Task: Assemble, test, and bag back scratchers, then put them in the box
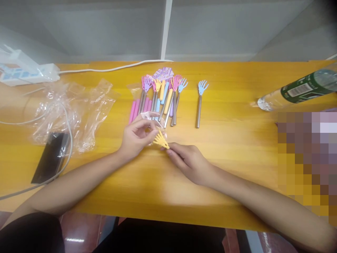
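My right hand pinches the base of a yellow back scratcher head, shaped like a small hand with spread fingers. The rest of that scratcher is hidden by my hand. My left hand is closed on a small clear plastic bag, its thumb beside the yellow finger tips. Just beyond lie several back scratchers with metal rods and purple, pink, yellow or blue heads, among them a purple one. Loose coloured handles, one yellow, are mixed in. A blue back scratcher lies apart on the right.
Crumpled clear plastic bags cover the left side, near a dark phone and a white cable. A white power strip sits at the back left. Printed cards lie behind the scratchers. A bottle lies tilted at right.
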